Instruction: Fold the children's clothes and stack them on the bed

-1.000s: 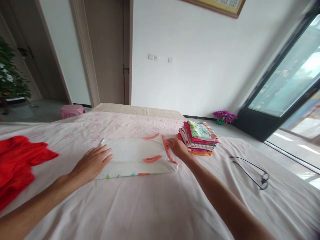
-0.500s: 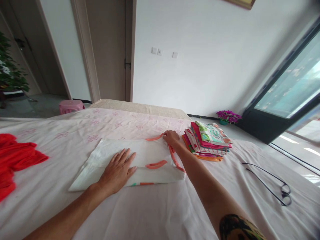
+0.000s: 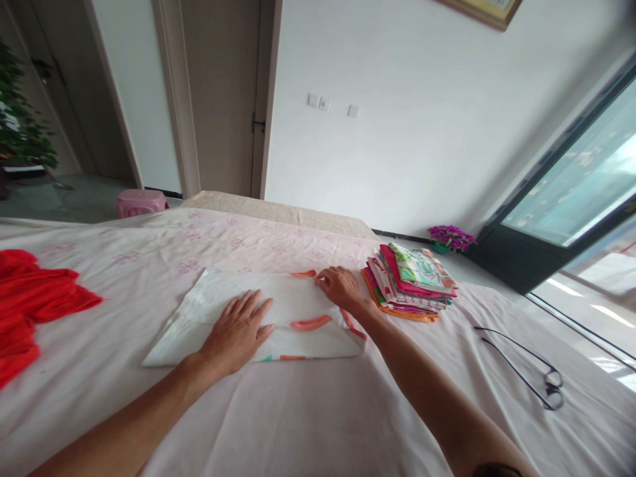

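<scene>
A white shirt [image 3: 283,298] with orange trim lies folded lengthwise on the bed, its trimmed neck end to the right. My left hand [image 3: 239,328] rests flat on its middle, fingers stretched out. At the far right corner, my right hand [image 3: 339,285] has its fingers bent and pinched at the shirt's edge, beside a short piece of orange trim. Part of that corner is hidden behind the hand and forearm. Just right of my right hand stands a stack of folded clothes [image 3: 407,285] in several colours.
Crumpled red cloth [image 3: 44,298] lies on the left of the bedsheet [image 3: 298,417]. Black-framed glasses [image 3: 552,381] rest on the right with their arms unfolded. Beyond the bed are a pink stool [image 3: 142,202] and a pot of purple flowers [image 3: 451,237].
My right hand has moved slightly left, and the far orange-trimmed edge beside it looks shorter. My left hand stays flat on the shirt. The camera view has shifted a little.
</scene>
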{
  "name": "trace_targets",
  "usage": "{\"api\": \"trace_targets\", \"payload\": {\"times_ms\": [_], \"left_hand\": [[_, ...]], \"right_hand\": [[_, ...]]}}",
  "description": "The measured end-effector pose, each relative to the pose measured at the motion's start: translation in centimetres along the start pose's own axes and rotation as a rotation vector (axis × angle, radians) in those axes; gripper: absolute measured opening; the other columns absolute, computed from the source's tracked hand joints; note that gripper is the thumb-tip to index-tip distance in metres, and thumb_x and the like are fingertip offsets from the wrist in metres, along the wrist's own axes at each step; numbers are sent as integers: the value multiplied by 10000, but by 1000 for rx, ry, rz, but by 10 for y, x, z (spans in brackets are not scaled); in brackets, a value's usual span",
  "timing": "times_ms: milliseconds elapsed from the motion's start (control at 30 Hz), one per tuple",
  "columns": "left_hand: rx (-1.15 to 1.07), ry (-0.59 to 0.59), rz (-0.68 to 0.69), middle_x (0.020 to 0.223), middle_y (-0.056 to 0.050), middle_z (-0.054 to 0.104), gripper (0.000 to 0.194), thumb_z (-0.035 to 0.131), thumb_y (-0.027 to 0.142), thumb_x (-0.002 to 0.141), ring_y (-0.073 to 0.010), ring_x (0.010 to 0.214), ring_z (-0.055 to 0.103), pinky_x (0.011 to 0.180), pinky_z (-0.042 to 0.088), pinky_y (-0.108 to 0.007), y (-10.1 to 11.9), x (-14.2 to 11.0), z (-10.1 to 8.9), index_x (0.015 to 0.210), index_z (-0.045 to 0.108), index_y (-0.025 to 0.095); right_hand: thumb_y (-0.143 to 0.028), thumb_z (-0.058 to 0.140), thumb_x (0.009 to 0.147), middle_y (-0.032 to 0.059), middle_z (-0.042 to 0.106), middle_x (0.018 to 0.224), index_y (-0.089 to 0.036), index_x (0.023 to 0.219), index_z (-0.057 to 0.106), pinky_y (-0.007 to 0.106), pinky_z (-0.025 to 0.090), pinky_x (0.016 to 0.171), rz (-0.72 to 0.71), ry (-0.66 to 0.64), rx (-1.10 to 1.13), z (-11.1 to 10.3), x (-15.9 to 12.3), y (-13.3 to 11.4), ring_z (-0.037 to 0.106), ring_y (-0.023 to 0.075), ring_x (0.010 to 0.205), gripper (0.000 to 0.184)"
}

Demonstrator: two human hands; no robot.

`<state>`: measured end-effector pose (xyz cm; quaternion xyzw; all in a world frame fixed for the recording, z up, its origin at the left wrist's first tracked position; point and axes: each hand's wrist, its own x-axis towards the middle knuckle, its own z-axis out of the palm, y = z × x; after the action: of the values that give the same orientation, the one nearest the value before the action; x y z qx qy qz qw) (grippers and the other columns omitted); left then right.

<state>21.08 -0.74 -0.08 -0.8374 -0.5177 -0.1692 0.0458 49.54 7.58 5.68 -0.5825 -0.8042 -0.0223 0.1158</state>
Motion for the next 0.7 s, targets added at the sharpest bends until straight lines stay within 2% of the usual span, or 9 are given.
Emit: {"api": "trace_targets", "payload": {"times_ms": [133,233,333,433,567,700], "left_hand": [[-60,-51,-41,1547,-138,399,542,441,451,942,-304,1451,321,1182,243,-501,1,1,-4,1425,505,215],[-240,-155,-41,1533,-101,429,542,469,466,911,-281,1445,340,1181,266,-472,-12,5,-9,1395,540,235],[-449,-152,-101,1406,-77,584,509,444,427,896,-223,1310,525,1097,404,-354,-43,14,-19,1331,592,209],[-385,-30,-260,1285,-70,662,462,444,341,853,-218,1163,624,990,479,-315,-86,27,-30,1236,649,185],[-112,7,-453,1291,-98,645,465,479,276,804,-264,1122,637,934,491,-343,-140,46,-34,1225,662,200],[-156,-61,-526,1263,-111,663,568,578,312,736,-258,1066,656,876,491,-305,-167,58,-23,1289,615,190]], "right_hand": [[-316,468,930,23,728,927,-225,969,717,235,370,646,109,-164,148,-3,12,5,619,157,794,268],[-322,484,920,31,733,889,-209,958,725,230,383,635,173,-139,166,-7,20,9,626,158,777,268],[-312,518,901,44,732,1028,-228,1061,711,242,415,700,195,-41,116,-10,27,12,640,178,879,265],[-294,611,832,53,697,1175,-242,1191,673,252,437,784,118,-83,119,-10,35,17,623,200,1017,368],[-257,660,767,37,726,1068,-236,1245,653,255,442,816,63,-213,129,-4,44,23,622,204,1003,479],[-222,642,762,29,726,917,-224,1071,721,243,430,734,26,-214,88,2,46,24,627,188,885,319]]}}
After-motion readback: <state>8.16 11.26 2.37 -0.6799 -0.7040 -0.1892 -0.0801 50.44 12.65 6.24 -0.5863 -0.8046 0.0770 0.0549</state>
